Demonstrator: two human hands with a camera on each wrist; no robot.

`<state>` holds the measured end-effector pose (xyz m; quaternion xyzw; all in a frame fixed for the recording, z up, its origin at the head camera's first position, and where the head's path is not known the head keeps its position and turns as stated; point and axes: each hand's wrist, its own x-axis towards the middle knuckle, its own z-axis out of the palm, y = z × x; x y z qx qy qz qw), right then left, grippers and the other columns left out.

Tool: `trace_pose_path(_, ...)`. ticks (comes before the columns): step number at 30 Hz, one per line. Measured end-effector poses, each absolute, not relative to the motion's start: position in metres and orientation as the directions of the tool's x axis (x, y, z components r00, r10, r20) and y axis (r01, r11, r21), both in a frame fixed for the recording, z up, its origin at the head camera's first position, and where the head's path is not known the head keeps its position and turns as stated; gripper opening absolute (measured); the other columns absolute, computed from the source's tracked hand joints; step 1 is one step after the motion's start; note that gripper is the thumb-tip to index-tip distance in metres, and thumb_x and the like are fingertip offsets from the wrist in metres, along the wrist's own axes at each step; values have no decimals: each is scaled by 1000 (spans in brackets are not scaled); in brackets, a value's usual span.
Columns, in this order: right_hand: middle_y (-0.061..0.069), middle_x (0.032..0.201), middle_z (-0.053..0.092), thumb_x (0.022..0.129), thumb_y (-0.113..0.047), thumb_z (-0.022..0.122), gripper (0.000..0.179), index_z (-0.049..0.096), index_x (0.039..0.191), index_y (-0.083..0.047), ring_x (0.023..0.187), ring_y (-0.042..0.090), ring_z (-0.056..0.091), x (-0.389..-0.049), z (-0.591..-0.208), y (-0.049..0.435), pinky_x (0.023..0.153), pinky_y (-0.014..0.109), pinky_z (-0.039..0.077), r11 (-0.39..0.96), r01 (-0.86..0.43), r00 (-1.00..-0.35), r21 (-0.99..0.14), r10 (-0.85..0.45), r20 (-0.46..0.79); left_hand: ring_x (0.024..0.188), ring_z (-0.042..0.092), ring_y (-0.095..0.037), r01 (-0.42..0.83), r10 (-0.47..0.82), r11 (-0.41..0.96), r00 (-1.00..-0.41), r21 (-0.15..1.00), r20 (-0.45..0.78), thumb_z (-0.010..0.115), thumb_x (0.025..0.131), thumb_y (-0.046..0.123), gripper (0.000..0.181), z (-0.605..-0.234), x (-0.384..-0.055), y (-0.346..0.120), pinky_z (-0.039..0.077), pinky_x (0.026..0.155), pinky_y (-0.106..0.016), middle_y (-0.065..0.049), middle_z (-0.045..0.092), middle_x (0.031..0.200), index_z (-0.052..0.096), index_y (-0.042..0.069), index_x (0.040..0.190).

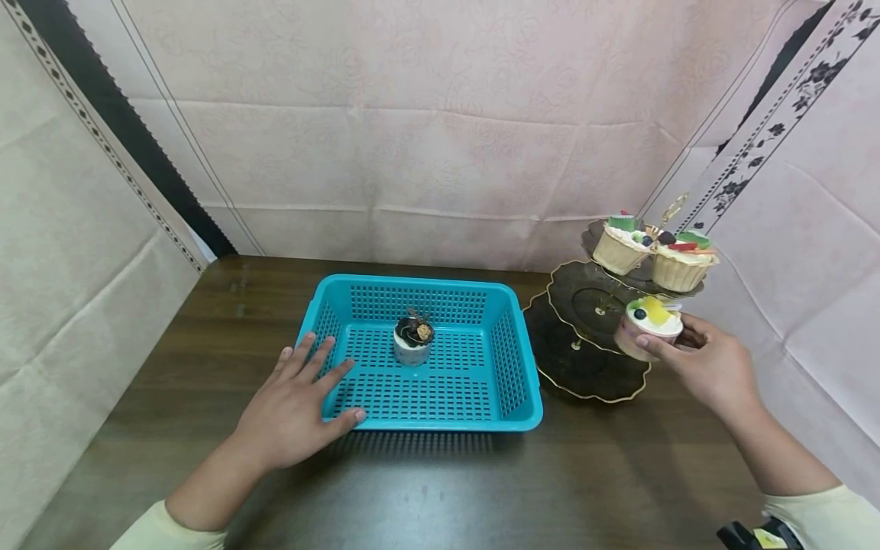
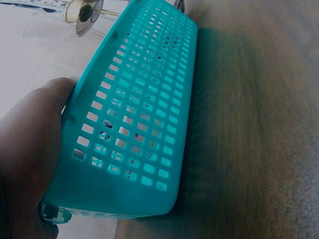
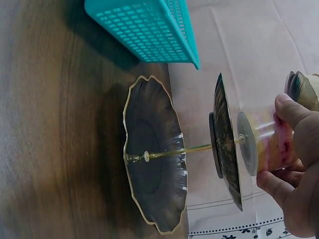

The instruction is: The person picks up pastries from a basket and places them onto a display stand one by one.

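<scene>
My right hand [image 1: 715,367] grips a clear dessert cup [image 3: 274,144] between thumb and fingers. White cream, a yellow piece and a dark berry top this cup in the head view. It is held over the dark, gold-edged tiered stand [image 1: 574,294], near the middle tier. With fingers spread and fairly straight, my left hand [image 1: 292,420] rests on the front left corner of a blue plastic basket [image 1: 419,425]. Inside the basket stands a small dessert cup [image 1: 412,342] with a dark chocolate top, upright. The left wrist view shows the basket's perforated side [image 2: 124,119] close up.
Two cupcakes [image 1: 622,248] with fruit toppings sit on the stand's top tier, beside its gold handle [image 1: 674,208]. The stand is just right of the basket on a brown wooden table [image 1: 426,496]. Pale patterned cloth [image 1: 412,153] hangs behind and at both sides.
</scene>
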<state>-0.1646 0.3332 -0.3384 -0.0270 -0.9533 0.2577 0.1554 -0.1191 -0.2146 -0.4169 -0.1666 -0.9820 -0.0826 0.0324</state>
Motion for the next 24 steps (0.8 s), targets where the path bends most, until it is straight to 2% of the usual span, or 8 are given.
trace_pose_path(5, 26, 112, 72, 87, -45, 81, 71, 64, 133, 6, 94, 19, 64, -164, -339, 337, 63, 17, 43, 863, -15, -948, -506, 149, 281, 155, 5, -40, 338, 327, 929, -940, 152, 93, 44, 94, 77, 84, -417, -119, -215, 10, 121, -62, -17, 21, 168, 49, 19, 155)
trace_pose_path(8, 25, 113, 72, 88, -46, 80, 71, 64, 134, 5, 90, 4, 60, -165, -339, 339, 62, 16, 43, 859, 0, -949, -512, 162, 272, 156, 5, -40, 338, 327, 928, -940, 156, 95, 48, 94, 75, 83, -418, -119, -215, 10, 121, -62, -16, 21, 168, 48, 19, 155)
trace_pose_path(11, 26, 113, 72, 88, -46, 80, 71, 63, 134, 5, 83, -14, 49, -166, -339, 341, 61, 16, 43, 856, 10, -950, -518, 170, 262, 156, 4, -40, 335, 324, 929, -942, 156, 92, 47, 94, 76, 84, -418, -120, -215, 9, 121, -62, -16, 20, 168, 48, 19, 155)
trace_pose_path(13, 26, 114, 71, 89, -46, 80, 71, 63, 134, 6, 80, -19, 45, -167, -340, 342, 60, 16, 43, 855, 15, -951, -518, 172, 256, 156, 3, -39, 332, 322, 930, -942, 155, 90, 48, 94, 76, 84, -418, -120, -216, 9, 121, -62, -16, 20, 168, 48, 20, 155)
trace_pose_path(19, 26, 115, 71, 90, -47, 78, 72, 62, 135, 6, 81, -18, 44, -170, -342, 344, 62, 19, 43, 861, 34, -953, -508, 180, 242, 155, 4, -40, 337, 325, 928, -941, 160, 94, 53, 94, 71, 81, -417, -119, -215, 10, 121, -63, -17, 21, 168, 48, 19, 155)
trace_pose_path(24, 27, 115, 71, 90, -48, 77, 73, 62, 134, 8, 81, -16, 46, -173, -342, 344, 61, 17, 43, 860, 40, -953, -509, 186, 241, 156, 3, -40, 335, 325, 930, -942, 154, 86, 46, 94, 77, 85, -419, -120, -215, 9, 121, -62, -17, 20, 168, 47, 19, 156)
